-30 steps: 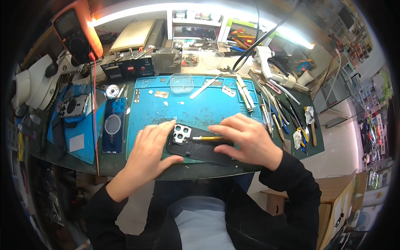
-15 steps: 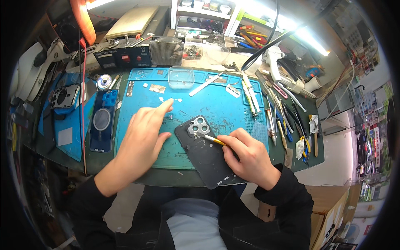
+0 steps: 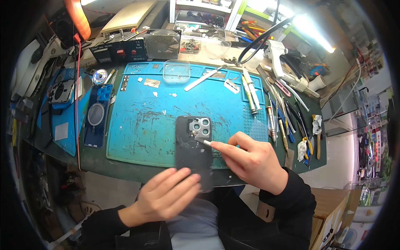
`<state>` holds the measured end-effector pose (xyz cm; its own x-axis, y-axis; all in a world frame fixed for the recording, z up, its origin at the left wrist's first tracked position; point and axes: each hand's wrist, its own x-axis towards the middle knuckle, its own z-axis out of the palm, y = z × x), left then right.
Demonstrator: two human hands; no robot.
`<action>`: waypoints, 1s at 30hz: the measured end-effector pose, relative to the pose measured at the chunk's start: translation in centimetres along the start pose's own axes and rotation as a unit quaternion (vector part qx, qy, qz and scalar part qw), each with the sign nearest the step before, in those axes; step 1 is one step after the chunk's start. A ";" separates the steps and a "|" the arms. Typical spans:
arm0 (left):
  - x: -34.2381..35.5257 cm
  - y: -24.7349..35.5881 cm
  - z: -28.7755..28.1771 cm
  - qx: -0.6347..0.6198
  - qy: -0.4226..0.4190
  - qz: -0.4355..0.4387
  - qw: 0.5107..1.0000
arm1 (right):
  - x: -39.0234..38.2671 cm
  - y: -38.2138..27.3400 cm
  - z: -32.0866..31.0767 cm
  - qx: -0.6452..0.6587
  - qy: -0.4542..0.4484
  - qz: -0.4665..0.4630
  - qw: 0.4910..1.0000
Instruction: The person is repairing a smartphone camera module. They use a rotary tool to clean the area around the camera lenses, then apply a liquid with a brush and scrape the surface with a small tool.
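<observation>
A black phone body (image 3: 188,150), back side up, lies almost straight toward me, its near end past the bench edge. Its camera block (image 3: 201,127) with several rings is at the far end. My right hand (image 3: 252,160) pinches a slim hand tool (image 3: 207,142), pale at the fingers; its dark end rests at the phone's back below the camera block. The tool's exact kind is unclear. Over the phone's near left part spreads my left hand (image 3: 168,196), slightly blurred, fingers stretched out; whether its hidden thumb grips the edge cannot be seen.
A blue work mat (image 3: 141,125) lies under the phone, with small white scraps and a clear plastic box (image 3: 176,71). Pliers, tweezers and brushes (image 3: 287,121) crowd the right. A blue phone case (image 3: 96,118) lies left. A red cable (image 3: 78,104) hangs there.
The phone has turned from tilted to nearly straight and shifted slightly left. My left hand came down from the mat to its near end. My right hand still holds the tool.
</observation>
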<state>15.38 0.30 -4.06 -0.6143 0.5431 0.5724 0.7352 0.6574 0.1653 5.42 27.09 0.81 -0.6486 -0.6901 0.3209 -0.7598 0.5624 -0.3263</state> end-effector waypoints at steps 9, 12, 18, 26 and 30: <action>-1.8 -0.9 -2.8 -0.038 -0.033 -0.161 0.986 | 0.6 0.7 -0.3 -0.010 0.026 -0.004 1.000; 1.6 1.5 -0.9 -0.021 -0.078 -0.147 0.986 | 1.4 1.1 -0.6 -0.029 0.009 -0.019 0.999; 2.4 0.6 0.2 -0.015 -0.105 -0.149 0.983 | 1.6 1.3 -0.8 -0.028 0.000 -0.027 0.999; 2.2 0.1 0.4 -0.027 -0.093 -0.156 0.983 | 1.5 1.3 -0.3 -0.024 -0.009 -0.022 0.999; 2.3 0.0 0.2 -0.027 -0.097 -0.156 0.983 | 1.5 1.2 -0.3 -0.017 -0.006 -0.023 1.000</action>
<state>13.87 1.64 -2.90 -0.8517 0.4117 0.3242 0.5129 0.7816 0.3549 3.54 26.86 1.13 -0.6121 -0.7216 0.3234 -0.7903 0.5443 -0.2812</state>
